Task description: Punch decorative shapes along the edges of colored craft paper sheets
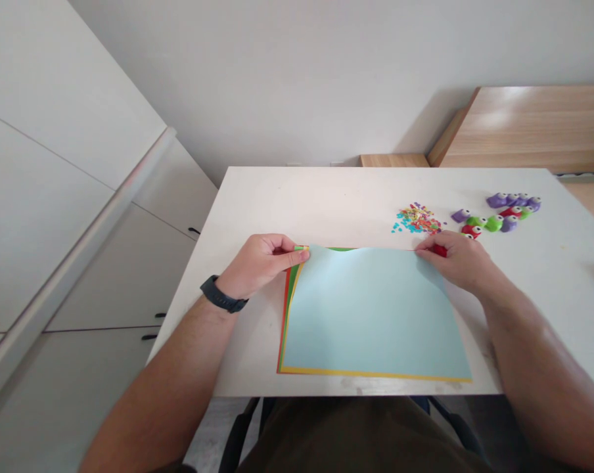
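A light blue sheet of paper (376, 315) lies on top of a small stack of coloured sheets (288, 309), whose red, green and yellow edges peek out along its left and near sides, and both hands have hold of its far edge. The left hand (260, 263) is curled nearly closed, thumb against forefinger, pinching the far left corner of the stack, where a bit of green and yellow shows at the fingertips; that corner of the blue sheet bows up a little, which looks like the result of the pinch. The right hand (457, 261) lies knuckles-up on the far right corner, fingers bent down over the edge; something small and red (439, 250) shows under its fingertips, and I cannot tell whether it is gripped or merely covered. Holding both far corners keeps the sheets squared, I would judge. The stack sits on a white table (326, 197), close to its near edge, between the forearms. Just beyond the right hand lies a loose heap of coloured paper confetti (416, 219), and beside that, further right, a cluster of small craft punches (501, 213) in purple, green and red. No container is in view; the confetti lies bare on the tabletop. A dark watch (221, 295) sits on the left wrist.
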`<state>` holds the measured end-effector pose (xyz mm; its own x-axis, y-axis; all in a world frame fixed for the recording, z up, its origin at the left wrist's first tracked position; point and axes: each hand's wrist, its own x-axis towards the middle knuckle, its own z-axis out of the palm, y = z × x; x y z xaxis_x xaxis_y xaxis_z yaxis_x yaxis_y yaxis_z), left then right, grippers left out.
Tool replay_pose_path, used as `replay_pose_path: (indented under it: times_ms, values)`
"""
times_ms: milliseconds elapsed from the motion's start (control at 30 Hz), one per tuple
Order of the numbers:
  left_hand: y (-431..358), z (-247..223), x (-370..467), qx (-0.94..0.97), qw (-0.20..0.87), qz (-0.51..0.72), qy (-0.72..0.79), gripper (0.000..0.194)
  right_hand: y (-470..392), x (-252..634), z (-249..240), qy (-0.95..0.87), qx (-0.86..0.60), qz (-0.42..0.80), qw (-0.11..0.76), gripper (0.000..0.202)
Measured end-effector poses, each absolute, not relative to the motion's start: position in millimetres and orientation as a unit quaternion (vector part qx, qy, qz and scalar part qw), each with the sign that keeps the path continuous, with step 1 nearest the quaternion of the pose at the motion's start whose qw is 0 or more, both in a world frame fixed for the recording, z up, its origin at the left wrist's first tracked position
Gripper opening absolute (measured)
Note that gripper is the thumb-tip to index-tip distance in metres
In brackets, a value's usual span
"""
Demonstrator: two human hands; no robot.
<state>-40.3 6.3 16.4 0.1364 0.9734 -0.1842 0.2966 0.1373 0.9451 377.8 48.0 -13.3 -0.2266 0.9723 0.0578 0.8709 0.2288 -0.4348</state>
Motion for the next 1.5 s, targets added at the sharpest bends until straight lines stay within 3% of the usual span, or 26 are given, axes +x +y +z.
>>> replay_pose_path:
  times_ms: [1100, 1500]
  values:
    - [8.6, 12.0, -36.5, 0.628, 0.450, 0.337, 0.539, 0.030, 46.4, 373.5, -10.3, -0.772, -0.602, 0.144, 0.143, 0.012]
    - [8.1, 14.3, -39.0, 0.600, 0.480, 0.313, 0.559, 0.044, 46.0, 373.7, -10.9, -0.781, -0.592, 0.137, 0.146, 0.014]
